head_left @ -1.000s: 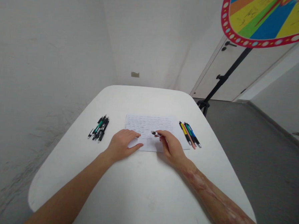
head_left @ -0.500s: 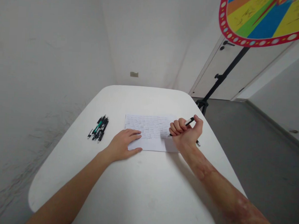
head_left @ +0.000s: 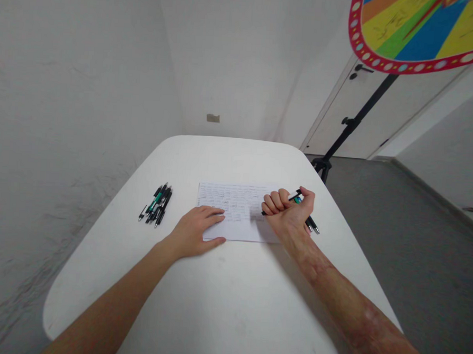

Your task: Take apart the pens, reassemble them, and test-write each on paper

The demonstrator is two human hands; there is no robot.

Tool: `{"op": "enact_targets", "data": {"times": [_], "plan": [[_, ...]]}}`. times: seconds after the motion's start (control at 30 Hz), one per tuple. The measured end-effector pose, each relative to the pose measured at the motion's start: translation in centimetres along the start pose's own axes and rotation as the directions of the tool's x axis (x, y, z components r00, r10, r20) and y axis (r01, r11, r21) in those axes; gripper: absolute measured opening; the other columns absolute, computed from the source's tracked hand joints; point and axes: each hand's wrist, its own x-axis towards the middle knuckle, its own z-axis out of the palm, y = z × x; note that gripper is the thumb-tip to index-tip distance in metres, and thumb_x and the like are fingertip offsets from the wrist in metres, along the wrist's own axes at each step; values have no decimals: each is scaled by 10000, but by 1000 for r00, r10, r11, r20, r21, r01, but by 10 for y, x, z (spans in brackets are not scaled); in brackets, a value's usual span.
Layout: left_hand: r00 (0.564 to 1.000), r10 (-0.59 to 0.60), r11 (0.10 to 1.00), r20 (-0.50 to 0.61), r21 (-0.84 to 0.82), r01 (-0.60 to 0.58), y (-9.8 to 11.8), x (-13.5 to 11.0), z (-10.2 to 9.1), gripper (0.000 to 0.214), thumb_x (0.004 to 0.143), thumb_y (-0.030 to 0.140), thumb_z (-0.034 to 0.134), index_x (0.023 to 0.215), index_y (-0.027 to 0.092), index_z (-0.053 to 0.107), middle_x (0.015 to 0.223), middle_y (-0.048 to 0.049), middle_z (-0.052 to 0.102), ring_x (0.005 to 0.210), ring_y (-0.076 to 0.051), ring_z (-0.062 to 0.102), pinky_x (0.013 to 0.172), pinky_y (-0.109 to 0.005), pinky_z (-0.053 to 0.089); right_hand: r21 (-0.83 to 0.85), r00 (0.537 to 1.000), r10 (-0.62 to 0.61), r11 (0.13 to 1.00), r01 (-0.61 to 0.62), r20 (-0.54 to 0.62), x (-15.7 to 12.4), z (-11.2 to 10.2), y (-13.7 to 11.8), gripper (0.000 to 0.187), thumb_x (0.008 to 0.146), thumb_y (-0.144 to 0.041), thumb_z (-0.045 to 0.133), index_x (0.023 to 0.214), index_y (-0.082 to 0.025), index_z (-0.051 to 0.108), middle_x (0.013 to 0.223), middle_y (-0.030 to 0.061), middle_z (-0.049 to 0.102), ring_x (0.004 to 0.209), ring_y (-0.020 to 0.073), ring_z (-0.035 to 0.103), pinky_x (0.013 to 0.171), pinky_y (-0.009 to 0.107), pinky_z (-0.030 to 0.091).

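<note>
A sheet of paper (head_left: 241, 231) covered in handwritten lines lies on the white table (head_left: 222, 292). My left hand (head_left: 196, 230) rests on its left edge, fingers spread and flat. Over the sheet's right side, my right hand (head_left: 288, 209) is closed around a black-and-white pen (head_left: 295, 195), the thumb at the pen's upper end. The pen's lower end sticks out on the left of the fist; I cannot tell whether it touches the paper. Several more pens (head_left: 312, 224) lie just right of this hand, partly hidden by it.
A bunch of black pens with a green one (head_left: 156, 204) lies on the table's left side. A colourful prize wheel (head_left: 422, 33) on a black stand (head_left: 356, 120) rises behind the right edge. White walls (head_left: 234, 60) border the left and back; a door (head_left: 366, 115) stands beyond.
My right hand, with the pen in it, has moved slightly left and down, uncovering more of the pens on the right. My left hand stays on the paper.
</note>
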Motion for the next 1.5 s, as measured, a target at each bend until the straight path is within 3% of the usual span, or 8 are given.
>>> {"op": "enact_targets", "data": {"times": [0.37, 0.57, 0.7, 0.8, 0.97, 1.17, 1.3, 1.5], "plan": [[1000, -20, 1000, 7, 6, 20, 2, 1, 0, 509, 931, 415, 840, 1378, 222, 692, 1468, -143, 712, 1299, -342, 694, 1109, -570, 578, 52, 1000, 24, 998, -24, 4, 1, -2, 3, 709, 915, -785, 492, 530, -267, 198, 501, -65, 136, 460, 125, 124, 403, 304, 180], [999, -24, 1000, 24, 0, 24, 1, 0, 0, 521, 942, 428, 836, 1394, 221, 680, 1482, -143, 703, 1314, -341, 683, 1123, -572, 565, -21, 999, 50, 999, -50, -2, 6, 0, 5, 642, 886, -632, 745, 617, -265, 292, 496, -98, 165, 454, 114, 103, 393, 281, 188], [1000, -18, 1000, 23, 2, 18, 2, 1, -1, 517, 945, 438, 826, 1390, 218, 685, 1469, -147, 711, 1297, -346, 688, 1109, -570, 570, -190, 1000, 10, 982, -6, 17, 9, -2, 14, 550, 867, -513, 719, 589, -257, 319, 541, -27, 364, 526, 153, 408, 519, 304, 446], [999, -28, 1000, 31, -8, 29, 2, 1, -1, 517, 947, 447, 818, 1395, 224, 687, 1476, -140, 706, 1310, -343, 681, 1117, -559, 567, -356, 998, -55, 933, 57, 17, 1, -7, 23, 466, 922, -586, 586, 613, -247, 507, 643, 32, 535, 618, 190, 547, 581, 334, 497], [998, -49, 999, 47, -7, 49, 1, 1, 0, 526, 946, 462, 818, 1405, 241, 688, 1481, -126, 703, 1317, -346, 675, 1131, -559, 557, -612, 998, 68, 789, -61, -12, -24, -15, 30, 597, 976, -774, 519, 954, -223, 749, 636, 37, 658, 446, 164, 476, 448, 313, 314], [998, -51, 999, 43, -9, 51, 2, 1, -1, 517, 941, 447, 825, 1391, 233, 688, 1488, -125, 699, 1320, -346, 668, 1143, -567, 547, -786, 987, -44, 600, 151, 155, -34, -17, 35, 85, 844, -301, 702, 883, -233, 668, 710, -23, 621, 609, 150, 496, 579, 297, 361], [998, -49, 999, 46, -17, 50, 2, 1, -2, 527, 939, 437, 826, 1397, 222, 680, 1486, -129, 700, 1315, -343, 669, 1139, -563, 547, -813, 982, -55, 554, 179, 179, -33, -20, 39, 170, 815, -263, 635, 708, -243, 504, 642, -46, 495, 616, 145, 420, 584, 301, 303], [997, -51, 998, 54, -20, 53, 3, 2, -2, 524, 933, 438, 831, 1389, 222, 688, 1478, -131, 705, 1307, -344, 678, 1139, -562, 549, -835, 980, -40, 518, 185, 192, -33, -20, 40, 162, 841, -287, 595, 715, -239, 504, 654, -43, 508, 645, 153, 439, 610, 302, 322]]}}
